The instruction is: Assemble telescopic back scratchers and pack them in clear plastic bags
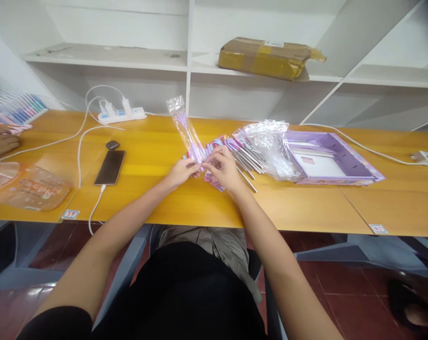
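Note:
A clear plastic sleeve (pixel 186 127) with a purple item inside slants up and away from my hands. My left hand (pixel 183 171) is closed on its near end. My right hand (pixel 222 166) pinches the same end, its fingertips meeting those of my left hand. Just right of my hands, several metal rods (pixel 247 162) with pink, purple and blue ends lie on the table, partly behind my right hand. A small pink card (pixel 214 182) shows beneath my right hand. Clear plastic bags (pixel 272 146) are heaped beside the rods.
A purple open box (pixel 341 179) stands right of the bags on the wooden table (pixel 306 205). Left are a phone (pixel 110 167), a black case (pixel 112 145), a power strip (pixel 138 114), cables and an orange pouch (pixel 40 186). Another person's hand (pixel 1 142) is far left. A taped carton (pixel 263 57) sits on the shelf.

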The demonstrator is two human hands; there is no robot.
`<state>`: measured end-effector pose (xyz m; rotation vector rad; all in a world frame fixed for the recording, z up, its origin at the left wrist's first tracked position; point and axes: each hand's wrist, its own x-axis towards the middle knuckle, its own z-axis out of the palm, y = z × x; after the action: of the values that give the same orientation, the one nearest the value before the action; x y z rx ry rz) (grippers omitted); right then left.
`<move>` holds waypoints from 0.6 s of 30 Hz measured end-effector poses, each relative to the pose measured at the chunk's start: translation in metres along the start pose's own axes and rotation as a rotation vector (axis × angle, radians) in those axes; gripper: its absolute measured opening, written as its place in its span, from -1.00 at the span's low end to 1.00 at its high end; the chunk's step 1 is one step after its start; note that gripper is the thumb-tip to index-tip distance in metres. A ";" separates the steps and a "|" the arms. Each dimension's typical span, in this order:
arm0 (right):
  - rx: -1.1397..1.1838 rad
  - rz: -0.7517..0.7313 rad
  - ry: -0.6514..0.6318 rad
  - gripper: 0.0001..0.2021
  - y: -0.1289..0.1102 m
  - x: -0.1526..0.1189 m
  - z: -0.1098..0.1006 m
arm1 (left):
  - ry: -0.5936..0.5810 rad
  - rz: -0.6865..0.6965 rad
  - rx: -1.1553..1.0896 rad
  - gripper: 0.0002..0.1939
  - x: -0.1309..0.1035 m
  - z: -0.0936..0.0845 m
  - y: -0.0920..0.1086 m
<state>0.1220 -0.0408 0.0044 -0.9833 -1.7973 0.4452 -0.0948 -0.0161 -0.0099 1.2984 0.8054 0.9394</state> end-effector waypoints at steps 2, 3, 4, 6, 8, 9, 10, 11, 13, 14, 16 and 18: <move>-0.014 -0.007 0.026 -0.81 0.002 0.001 -0.001 | 0.001 -0.001 -0.001 -0.57 0.000 -0.001 -0.002; -0.015 -0.012 0.031 -0.80 0.002 0.002 -0.001 | -0.001 -0.001 0.001 -0.58 0.001 -0.001 -0.002; -0.007 -0.012 0.026 -0.78 0.003 0.003 -0.001 | -0.003 -0.001 0.005 -0.60 0.001 0.000 -0.003; 0.029 0.024 -0.010 -0.75 0.003 0.003 -0.001 | 0.002 0.003 0.023 -0.63 0.001 0.001 -0.004; 0.060 0.094 -0.055 -0.71 0.003 0.002 0.000 | 0.021 0.005 0.050 -0.67 0.002 0.002 -0.003; 0.064 0.126 -0.073 -0.70 0.002 0.001 0.001 | 0.032 0.005 0.066 -0.68 0.002 0.003 -0.003; 0.060 0.148 -0.082 -0.68 0.002 0.001 0.001 | 0.039 0.000 0.081 -0.70 0.001 0.004 -0.002; 0.051 0.157 -0.082 -0.67 0.002 0.000 0.002 | 0.043 -0.010 0.088 -0.70 0.001 0.005 -0.002; 0.031 0.149 -0.061 -0.67 0.001 0.000 0.003 | 0.039 -0.037 0.067 -0.69 0.000 0.007 -0.001; 0.023 0.144 -0.047 -0.66 0.000 0.000 0.003 | 0.033 -0.047 0.048 -0.66 -0.001 0.008 0.000; 0.014 0.139 -0.033 -0.66 0.000 0.000 0.003 | 0.023 -0.049 0.029 -0.61 -0.003 0.010 -0.001; 0.017 0.141 -0.045 -0.65 -0.001 0.000 0.003 | 0.023 -0.033 0.045 -0.57 -0.004 0.012 -0.003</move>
<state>0.1193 -0.0412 0.0034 -1.1006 -1.7673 0.5732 -0.0857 -0.0246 -0.0120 1.3116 0.8678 0.9160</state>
